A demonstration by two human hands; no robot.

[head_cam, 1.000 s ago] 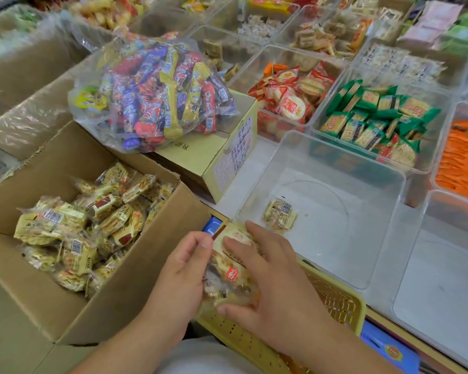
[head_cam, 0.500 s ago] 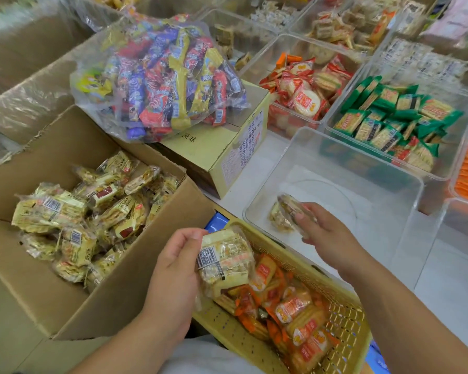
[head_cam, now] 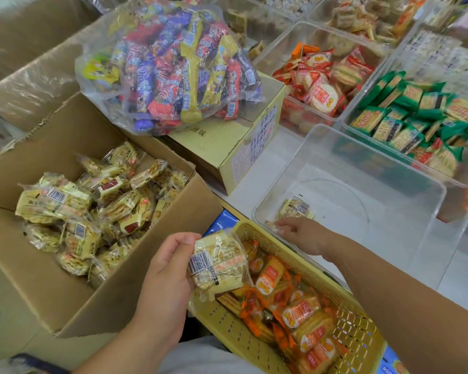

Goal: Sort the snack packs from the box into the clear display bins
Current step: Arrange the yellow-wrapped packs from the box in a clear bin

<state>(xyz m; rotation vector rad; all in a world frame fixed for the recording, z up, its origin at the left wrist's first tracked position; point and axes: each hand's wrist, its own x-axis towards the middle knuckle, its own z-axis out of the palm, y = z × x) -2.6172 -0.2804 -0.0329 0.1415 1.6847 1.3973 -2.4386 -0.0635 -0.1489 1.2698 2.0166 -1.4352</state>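
White shelf surface carries rows of clear bins on the right. The biggest thing in front of it is the open cardboard box on the left, with a heap of yellow snack packs inside. Next in size is the near clear display bin, almost bare, where one loose pack lies by its near left corner. Behind the box, a clear bag of mixed candy rests on a small yellow carton and bulges past the carton's left edge toward the box. Close to the person sits a yellow plastic basket holding orange cracker packs, just beside the bin's near wall. Farther back, other bins hold red rice cracker packs and green biscuit packs. The person's left hand grips one held pack by its end, fingers curled around it, above the basket's left corner. The right hand reaches over the bin's near wall, its fingertips on a small pack in the corner. I cannot tell whether they pinch it or only touch it, because that spot is blurred. To my eye the main danger is the held pack. It hangs over the basket, not the bin, and the wrapper looks slippery, so a loose grip would drop it among the orange packs and mix the sorts. The right forearm crosses low over the basket rim, so a careless pull could push the basket or the light bin. A bump to the carton could slide the candy bag into the box.
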